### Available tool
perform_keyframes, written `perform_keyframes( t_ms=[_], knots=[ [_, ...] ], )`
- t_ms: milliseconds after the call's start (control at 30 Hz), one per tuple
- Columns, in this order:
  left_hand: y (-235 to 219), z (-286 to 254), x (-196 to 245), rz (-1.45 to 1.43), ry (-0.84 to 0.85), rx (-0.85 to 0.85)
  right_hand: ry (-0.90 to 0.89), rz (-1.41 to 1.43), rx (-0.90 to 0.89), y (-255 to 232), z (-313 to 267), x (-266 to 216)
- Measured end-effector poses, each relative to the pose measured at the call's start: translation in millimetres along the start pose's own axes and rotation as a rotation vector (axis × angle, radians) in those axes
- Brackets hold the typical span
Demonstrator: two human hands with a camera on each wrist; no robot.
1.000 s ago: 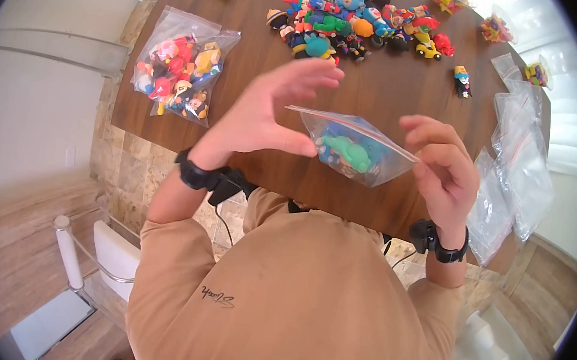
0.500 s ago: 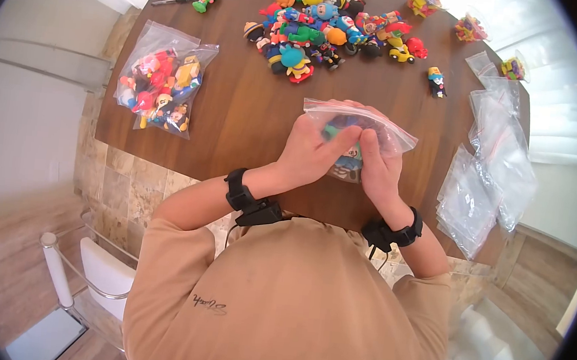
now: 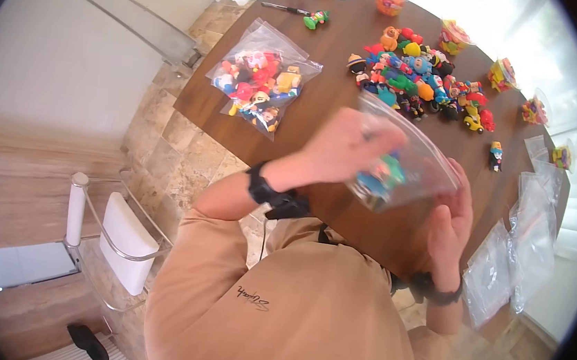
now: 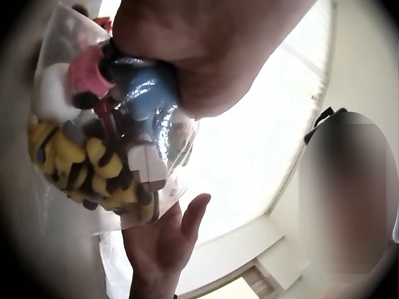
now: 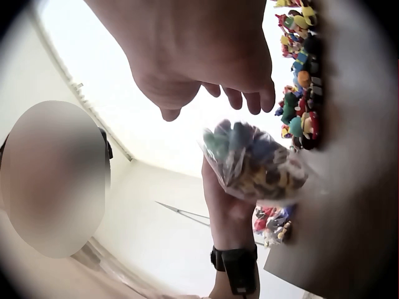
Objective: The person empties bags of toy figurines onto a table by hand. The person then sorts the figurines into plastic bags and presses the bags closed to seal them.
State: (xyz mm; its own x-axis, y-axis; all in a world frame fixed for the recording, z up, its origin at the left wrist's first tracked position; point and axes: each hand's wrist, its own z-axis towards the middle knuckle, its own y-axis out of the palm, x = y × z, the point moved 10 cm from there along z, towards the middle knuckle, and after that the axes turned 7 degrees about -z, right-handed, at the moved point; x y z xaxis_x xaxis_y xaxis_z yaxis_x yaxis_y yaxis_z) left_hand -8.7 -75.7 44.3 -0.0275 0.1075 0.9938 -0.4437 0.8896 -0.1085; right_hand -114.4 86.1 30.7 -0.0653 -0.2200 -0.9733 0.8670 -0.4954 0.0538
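A clear zip bag of small toy figures (image 3: 389, 179) is up in front of the person, tilted, over the near part of the table. My left hand (image 3: 347, 147) grips its left side, blurred by motion. Yellow-and-black, blue and pink figures fill the bag (image 4: 100, 159) in the left wrist view. Beside the bag's right end is my right hand (image 3: 453, 217), its fingers fairly straight and the thumb apart. In the right wrist view, that hand (image 5: 199, 56) has its loose fingers near the bag, holding nothing.
A second filled zip bag (image 3: 260, 80) lies at the left. Farther back is a pile of toy figures (image 3: 410, 74), with one lone figure (image 3: 496, 156) to its right. Flat clear bags (image 3: 530, 231) lie along the right edge. Small tubs (image 3: 455, 36) line the far edge.
Both hands first stood around the bag, then came together on it. Now the right hand has come off to the right, while the left holds the bag. The head view has turned.
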Motion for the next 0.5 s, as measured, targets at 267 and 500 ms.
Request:
perform_keyframes(
  t_ms=[267, 500],
  knots=[
    [-229.4, -15.4, 85.1, 0.503, 0.011, 0.580, 0.081, -0.207, 0.046, -47.2, -9.3, -13.4],
    [-253.1, 32.0, 4.7, 0.632, -0.237, 0.258, 0.137, -0.198, 0.070, -63.3, -22.3, -6.4]
  ],
)
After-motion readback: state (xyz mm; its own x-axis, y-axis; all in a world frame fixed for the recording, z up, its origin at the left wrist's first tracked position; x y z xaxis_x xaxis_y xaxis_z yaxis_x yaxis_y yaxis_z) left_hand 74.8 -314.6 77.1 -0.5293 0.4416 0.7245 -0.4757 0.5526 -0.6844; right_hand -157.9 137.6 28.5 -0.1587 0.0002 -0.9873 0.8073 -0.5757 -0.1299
